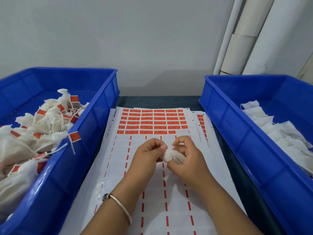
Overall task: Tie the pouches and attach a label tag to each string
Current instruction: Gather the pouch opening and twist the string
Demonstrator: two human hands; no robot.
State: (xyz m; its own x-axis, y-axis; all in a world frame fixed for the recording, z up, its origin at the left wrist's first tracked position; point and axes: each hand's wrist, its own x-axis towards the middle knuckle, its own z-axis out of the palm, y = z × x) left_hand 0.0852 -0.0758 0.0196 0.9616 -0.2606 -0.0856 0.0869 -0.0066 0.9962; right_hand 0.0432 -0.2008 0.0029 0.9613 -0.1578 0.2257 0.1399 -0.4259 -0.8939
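Head view. I am working at a dark bench [243, 175] set against a plain pale wall [135, 39]; white pipes [243, 36] are running down the right corner. A stack of white label sheets [162, 184] is lying on the bench between two blue bins. The top sheet is carrying rows of orange label tags [152, 122] at its far end; nearer me only dashed orange strips are showing. A barcode and a line of small print are sitting along the sheet's left edge, too small to read. The writing on the tags is too blurred to read.

The left bin [94, 119] is holding tied pouches [47, 119] with strings and orange tags; one tag [74, 136] is hanging over its rim. The right bin [237, 124] is holding loose white pouches [277, 131].

My left hand [149, 155] and right hand [188, 156] are meeting above the top sheet. The fingers of both are curling narrowly around one small white pouch [169, 155], pinching it between them.
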